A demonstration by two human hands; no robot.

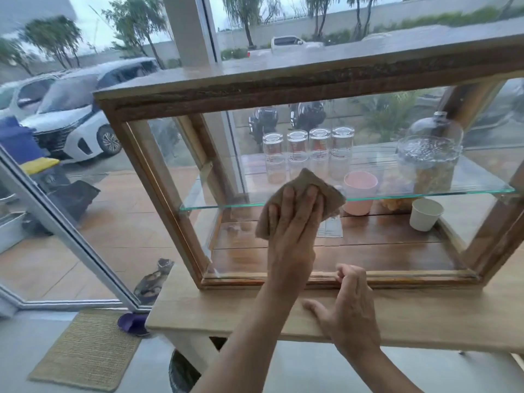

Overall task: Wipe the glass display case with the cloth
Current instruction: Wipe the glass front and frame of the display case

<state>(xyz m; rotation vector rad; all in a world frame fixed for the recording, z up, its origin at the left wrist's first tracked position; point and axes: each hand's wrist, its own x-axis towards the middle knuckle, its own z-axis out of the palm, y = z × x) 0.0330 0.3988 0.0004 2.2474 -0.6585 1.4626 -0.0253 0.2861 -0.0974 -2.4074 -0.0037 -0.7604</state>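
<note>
The wooden-framed glass display case point(158, 177) stands on a light wooden table point(226, 307). My left hand point(292, 239) lies flat on a brown cloth point(309, 182) and presses it against the front glass pane point(243, 154), at the height of the inner glass shelf point(425, 194). My right hand point(348, 310) rests on the table at the case's bottom rail, with fingers curled against the rail, the thumb spread left, and nothing in it.
Inside the case are several upturned glasses point(309, 151), a pink cup point(359, 194), a glass dome jar point(431, 160) and a white paper cup point(425, 218). A big window point(85, 194) with parked cars beyond is on the left. A woven mat point(85, 350) lies on the floor.
</note>
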